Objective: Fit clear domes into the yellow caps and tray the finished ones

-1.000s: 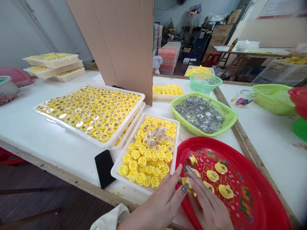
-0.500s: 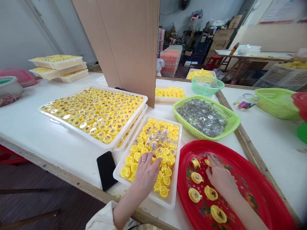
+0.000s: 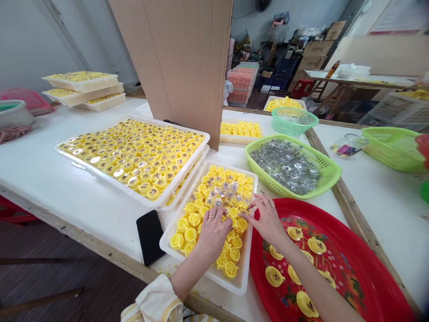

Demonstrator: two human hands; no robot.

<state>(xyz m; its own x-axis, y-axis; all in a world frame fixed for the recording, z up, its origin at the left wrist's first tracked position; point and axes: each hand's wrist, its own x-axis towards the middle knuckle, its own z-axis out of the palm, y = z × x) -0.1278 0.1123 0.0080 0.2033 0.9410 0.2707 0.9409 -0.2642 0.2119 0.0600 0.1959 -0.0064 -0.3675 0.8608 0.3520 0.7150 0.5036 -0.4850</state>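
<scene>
My left hand (image 3: 213, 235) is over a white tray (image 3: 244, 286) of small yellow toy cups (image 3: 230, 270). Its fingers are bent in a pinch beside a heap of small clear pieces with dark prints (image 3: 223, 192) on the cups; what they hold is hidden. At the tray's right side, my right hand (image 3: 268, 223) reaches in with thumb and forefinger apart, close to the cups. Beneath my right forearm, a red oval tray (image 3: 372, 250) with a flower pattern carries several yellow cups with printed round faces (image 3: 275, 276), spaced apart.
A large white tray (image 3: 157, 202) of printed yellow cups lies left, by a black phone (image 3: 149, 237). Beyond the red tray stands a green basket (image 3: 326, 181) of clear pieces (image 3: 284, 163). An upright cardboard sheet (image 3: 187, 67) rises behind. Stacked trays (image 3: 83, 87) sit far left.
My right hand has left the red tray and moved left to the cup tray. Another printed cup now shows on the red tray. My left hand's fingers have drawn closer together.
</scene>
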